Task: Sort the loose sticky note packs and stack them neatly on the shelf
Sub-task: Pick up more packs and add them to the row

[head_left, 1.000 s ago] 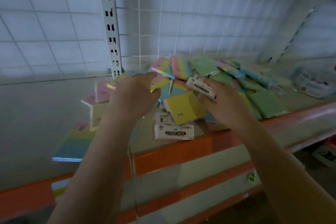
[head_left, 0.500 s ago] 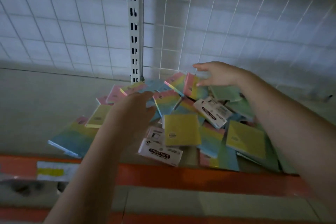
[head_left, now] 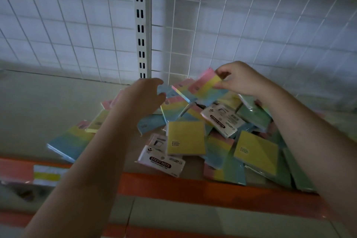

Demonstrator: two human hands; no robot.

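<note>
A jumbled heap of sticky note packs lies on the shelf (head_left: 38,106): yellow packs (head_left: 185,138), rainbow-striped ones, green ones (head_left: 253,116) and white "STICKY NOTE" labelled packs (head_left: 161,160). My right hand (head_left: 238,78) pinches the upper corner of a rainbow pack (head_left: 206,87) and holds it lifted at the back of the heap. My left hand (head_left: 143,96) reaches over the heap's left side with fingers loosely curved, its fingertips close to a blue pack (head_left: 166,91); whether it holds anything is hidden.
A large rainbow pack (head_left: 69,142) lies apart at the left near the shelf's orange front edge (head_left: 193,187). A white wire grid backs the shelf, with a slotted upright post (head_left: 142,35) in the middle. A price label (head_left: 48,175) sits on the edge.
My right hand has closed on a rainbow pack at the back of the heap and raised it. My left hand has moved further back over the heap.
</note>
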